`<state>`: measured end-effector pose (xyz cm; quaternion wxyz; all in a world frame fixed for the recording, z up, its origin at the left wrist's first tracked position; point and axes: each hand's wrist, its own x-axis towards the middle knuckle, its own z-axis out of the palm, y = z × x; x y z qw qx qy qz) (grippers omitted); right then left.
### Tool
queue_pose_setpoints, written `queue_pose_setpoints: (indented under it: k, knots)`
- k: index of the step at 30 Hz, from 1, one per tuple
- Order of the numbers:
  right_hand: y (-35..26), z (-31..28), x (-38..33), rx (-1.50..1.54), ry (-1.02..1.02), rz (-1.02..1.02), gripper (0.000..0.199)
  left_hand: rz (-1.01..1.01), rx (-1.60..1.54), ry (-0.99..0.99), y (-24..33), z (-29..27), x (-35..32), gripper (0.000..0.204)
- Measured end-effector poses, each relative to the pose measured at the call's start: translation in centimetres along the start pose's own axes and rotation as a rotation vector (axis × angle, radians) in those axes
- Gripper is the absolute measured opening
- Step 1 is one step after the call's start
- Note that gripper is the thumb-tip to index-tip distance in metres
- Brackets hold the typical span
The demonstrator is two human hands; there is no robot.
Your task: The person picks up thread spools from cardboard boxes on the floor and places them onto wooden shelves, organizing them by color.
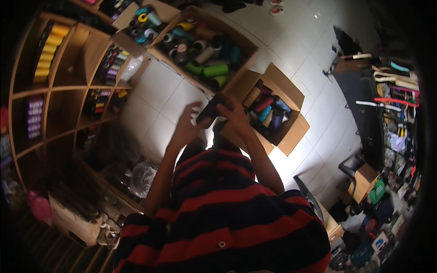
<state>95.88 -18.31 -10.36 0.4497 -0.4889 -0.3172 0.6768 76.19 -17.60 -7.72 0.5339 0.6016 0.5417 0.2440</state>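
A dark thread spool [210, 109] is in front of me, tilted, between my two hands. My right hand [235, 117] grips its upper right end, fingers bent over it. Beside its lower left end is my left hand [185, 128], fingers spread and slightly curled, the thumb at the spool's lower end. Whether that thumb presses on the spool I cannot tell. Just right of my right hand stands an open cardboard box [294, 132] with red, blue, teal and tan thread cones. Beyond my hands, a larger cardboard box [249, 58] holds many cones, among them green ones.
Wooden cubbyhole shelves [68, 91] with yellow and purple spools line the left. A smaller box [169, 16] of spools stands at the far left. Clear plastic bags [142, 178] lie low on the left. A cluttered rack [391, 104] and a chair [348, 175] are on the right.
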Motion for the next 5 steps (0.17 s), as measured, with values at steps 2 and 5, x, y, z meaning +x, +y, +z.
queue_pose_setpoints:
  k: [2, 5]
  knots:
    - [0.7, 1.8, 0.0, 0.059, 0.072, 0.045, 0.049, 0.165, -0.074, 0.174, 3.2, -4.5, -1.4, 0.046]
    - [1.1, 4.3, -1.0, 0.235, 0.023, 0.063, 0.044, 0.598, -0.389, 0.309, 11.2, -12.4, -5.5, 0.049]
